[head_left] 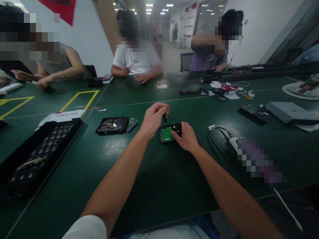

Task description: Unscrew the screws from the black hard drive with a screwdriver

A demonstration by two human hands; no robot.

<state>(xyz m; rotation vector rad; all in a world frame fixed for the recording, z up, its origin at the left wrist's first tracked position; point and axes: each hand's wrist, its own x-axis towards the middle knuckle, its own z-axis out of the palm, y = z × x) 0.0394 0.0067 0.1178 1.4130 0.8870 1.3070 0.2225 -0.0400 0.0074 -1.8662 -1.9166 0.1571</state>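
Observation:
A hard drive with a green circuit board lies flat on the green table in front of me. My right hand rests on its right end, thumb over the board and fingers along the far edge, gripping it. My left hand is pinched round a small black and yellow screwdriver, held above the drive's far left corner; its tip is too small to make out. Several tiny screws lie just beyond the drive.
An opened drive and a loose circuit board lie to the left, beside a long black tray. At right are a power strip with cables, another drive and a grey metal box. Three people sit across the table.

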